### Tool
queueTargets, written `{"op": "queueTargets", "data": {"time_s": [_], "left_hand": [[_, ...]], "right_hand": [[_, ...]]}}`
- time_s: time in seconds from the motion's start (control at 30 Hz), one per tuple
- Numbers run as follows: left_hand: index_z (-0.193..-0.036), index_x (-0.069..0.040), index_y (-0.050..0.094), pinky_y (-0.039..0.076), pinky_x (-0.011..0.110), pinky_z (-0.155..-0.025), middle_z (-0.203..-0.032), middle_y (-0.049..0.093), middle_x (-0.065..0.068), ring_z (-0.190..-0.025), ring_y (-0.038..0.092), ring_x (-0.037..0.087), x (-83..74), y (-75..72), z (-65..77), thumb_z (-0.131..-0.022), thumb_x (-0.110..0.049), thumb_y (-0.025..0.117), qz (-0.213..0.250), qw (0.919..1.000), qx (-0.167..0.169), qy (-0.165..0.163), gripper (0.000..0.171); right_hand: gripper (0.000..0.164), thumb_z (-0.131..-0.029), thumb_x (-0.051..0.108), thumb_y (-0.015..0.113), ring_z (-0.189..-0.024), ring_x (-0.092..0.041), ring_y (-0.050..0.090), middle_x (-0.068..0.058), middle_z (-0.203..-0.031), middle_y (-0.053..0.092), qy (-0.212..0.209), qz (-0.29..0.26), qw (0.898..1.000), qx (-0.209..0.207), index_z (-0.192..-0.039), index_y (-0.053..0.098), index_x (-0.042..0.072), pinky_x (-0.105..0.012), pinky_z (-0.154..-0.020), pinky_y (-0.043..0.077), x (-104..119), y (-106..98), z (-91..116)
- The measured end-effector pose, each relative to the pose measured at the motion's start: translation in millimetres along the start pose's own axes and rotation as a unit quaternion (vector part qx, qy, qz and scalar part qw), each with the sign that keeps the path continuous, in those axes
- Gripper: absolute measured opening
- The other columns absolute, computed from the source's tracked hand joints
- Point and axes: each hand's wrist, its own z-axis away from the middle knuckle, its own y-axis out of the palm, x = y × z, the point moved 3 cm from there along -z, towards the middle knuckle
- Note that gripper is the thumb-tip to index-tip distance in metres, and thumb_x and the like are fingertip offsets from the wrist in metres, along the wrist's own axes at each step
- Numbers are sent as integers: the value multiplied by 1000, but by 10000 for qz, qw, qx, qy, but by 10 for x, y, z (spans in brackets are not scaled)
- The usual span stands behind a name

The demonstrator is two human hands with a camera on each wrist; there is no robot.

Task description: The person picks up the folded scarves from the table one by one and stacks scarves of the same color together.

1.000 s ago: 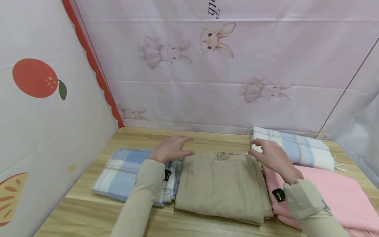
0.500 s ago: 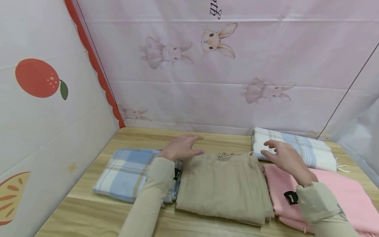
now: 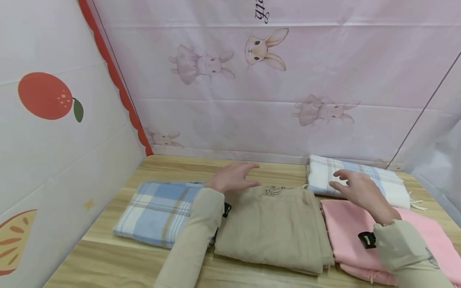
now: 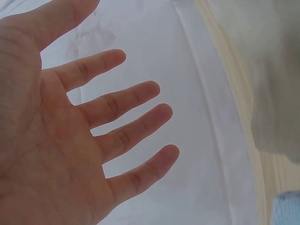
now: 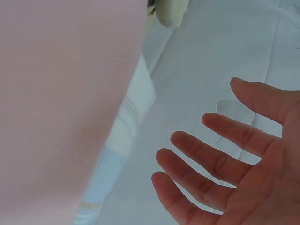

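A folded beige scarf (image 3: pixel 273 232) with a knotted tassel at its far edge lies in the middle of the table. Above its far left corner hovers my left hand (image 3: pixel 232 177), fingers spread and holding nothing; the left wrist view shows the bare palm (image 4: pixel 56 154). My right hand (image 3: pixel 361 192) is held over the folded pink scarf (image 3: pixel 414 236) and near the white-and-blue plaid scarf (image 3: pixel 324 172) behind it. Its fingers are apart with nothing between them, as the right wrist view of the palm (image 5: pixel 262 187) confirms.
To the left lies a folded blue plaid scarf (image 3: pixel 151 216), partly covered by my left sleeve. Printed sheets form a left wall (image 3: pixel 72 160) and a back wall (image 3: pixel 230 132) around the wooden table (image 3: pixel 90 256).
Both hands have moved to the right, the left one from over the blue plaid scarf's edge to above the beige scarf, the right one farther over the pink scarf. The scarves stay put.
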Motion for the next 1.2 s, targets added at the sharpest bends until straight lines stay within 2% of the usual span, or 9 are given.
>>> {"op": "queueTargets", "data": {"time_s": [0.2,0.33,0.4,0.57,0.67,0.93,1.2], "left_hand": [[-153,-11,45,35,44,-114,-153,48,8,-141,43,27,-82,38,-62,-102,-41,61,157,9998,120,57,61],[-154,-13,45,37,42,-113,-154,48,6,-141,43,24,-110,71,-104,-103,-42,60,82,9999,147,38,61],[-154,-14,44,37,42,-113,-154,47,5,-141,43,24,-123,83,-125,-103,-42,60,52,9998,189,26,61],[-155,-14,44,38,42,-112,-154,47,5,-140,44,24,-147,97,-167,-103,-40,60,-73,9995,314,-12,61],[-155,-14,44,38,41,-112,-154,47,4,-140,44,23,-165,96,-184,-103,-40,61,-145,9993,336,-19,61],[-156,-17,42,36,40,-114,-156,44,2,-142,42,22,-215,106,-259,-103,-44,59,-19,9993,361,15,62],[-154,-15,45,37,38,-113,-154,47,3,-140,44,22,-291,130,-332,-103,-41,59,-21,9993,342,147,59]], "right_hand": [[42,-101,22,62,-99,-54,63,-40,-119,60,126,76,9999,46,-124,60,-14,-59,-75,51,-102,-58,14],[43,-101,21,62,-100,-56,61,-41,-118,60,179,123,9998,47,-124,59,-15,-60,-76,51,-169,-89,17],[44,-101,21,62,-96,-53,64,-42,-120,59,262,92,9996,106,-125,58,-16,-61,-76,51,-208,-98,19],[47,-102,23,61,-100,-55,61,-43,-123,56,434,52,9989,176,-127,56,-16,-63,-79,49,-293,-113,43],[46,-102,24,61,-107,-60,55,-42,-121,58,455,106,9988,123,-125,57,-16,-65,-80,47,-340,-132,67],[44,-102,23,59,-103,-61,56,-43,-118,58,496,218,9983,209,-122,58,-16,-63,-75,49,-485,-179,85],[43,-102,22,60,-106,-63,54,-43,-116,58,551,218,9982,101,-120,58,-17,-65,-79,47,-598,-194,107]]}}
